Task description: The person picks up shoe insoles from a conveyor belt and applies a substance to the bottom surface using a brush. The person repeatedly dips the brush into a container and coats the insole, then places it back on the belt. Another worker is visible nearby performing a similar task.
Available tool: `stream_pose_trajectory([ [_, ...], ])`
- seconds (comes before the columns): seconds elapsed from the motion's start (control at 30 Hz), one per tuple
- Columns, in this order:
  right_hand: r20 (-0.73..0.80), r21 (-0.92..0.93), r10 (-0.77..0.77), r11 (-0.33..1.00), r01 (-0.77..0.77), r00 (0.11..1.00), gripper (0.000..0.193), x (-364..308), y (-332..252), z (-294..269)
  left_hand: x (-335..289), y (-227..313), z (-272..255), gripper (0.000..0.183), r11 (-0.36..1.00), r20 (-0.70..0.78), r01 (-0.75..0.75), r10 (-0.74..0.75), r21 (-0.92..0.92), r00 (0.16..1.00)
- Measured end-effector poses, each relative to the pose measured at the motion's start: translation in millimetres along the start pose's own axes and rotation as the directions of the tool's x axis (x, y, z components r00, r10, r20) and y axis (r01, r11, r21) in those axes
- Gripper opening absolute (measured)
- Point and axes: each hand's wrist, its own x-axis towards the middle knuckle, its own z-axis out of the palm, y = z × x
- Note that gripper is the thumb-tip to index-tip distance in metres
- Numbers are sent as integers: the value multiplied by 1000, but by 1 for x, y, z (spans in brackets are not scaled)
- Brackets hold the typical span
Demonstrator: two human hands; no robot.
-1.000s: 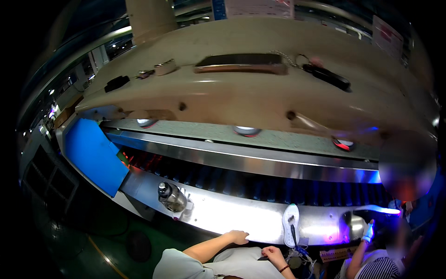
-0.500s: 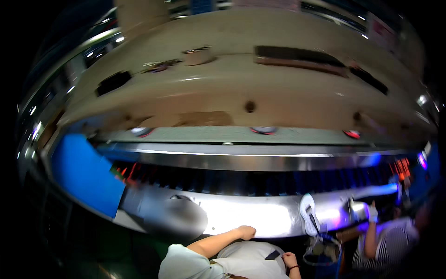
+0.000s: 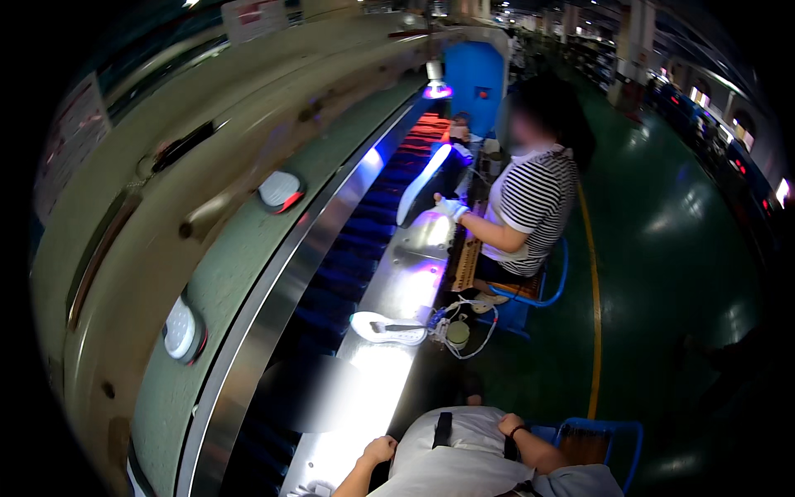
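My left hand (image 3: 381, 449) is curled closed beside the near end of the bright metal ledge (image 3: 364, 389), with nothing visible in it. Against the right side of my light-coloured clothing rests my right hand (image 3: 510, 424), also closed, with a dark band at the wrist. A white shoe sole (image 3: 361, 325) lies across the ledge ahead of my left hand, apart from both hands. Something thin and grey, perhaps a brush, lies over the sole and partly hides it. A blurred patch covers part of the ledge and the conveyor.
A conveyor of dark rollers (image 3: 352, 248) runs along the ledge's left. Beyond it, shoe soles (image 3: 281, 190) stand on a green belt (image 3: 236, 269). A seated co-worker (image 3: 530, 199) in a striped top wears a pale glove (image 3: 451, 207) near another white sole (image 3: 424, 184). A blue-framed stool (image 3: 617, 427) stands at right.
My view has swung to the right, bringing the co-worker and the green floor into sight. Both my hands stay closed, and the sole still lies on the ledge.
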Motion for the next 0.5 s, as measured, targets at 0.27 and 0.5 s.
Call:
stream_pose_trajectory([
  [0.27,30,16,114,993,-114,993,22,7,38,-5,25,69,-29,32,996,154,-54,43,68,987],
  [0.5,65,112,94,989,-101,993,19,35,58,-35,64,135,-23,43,967,250,-111,51,229,967],
])
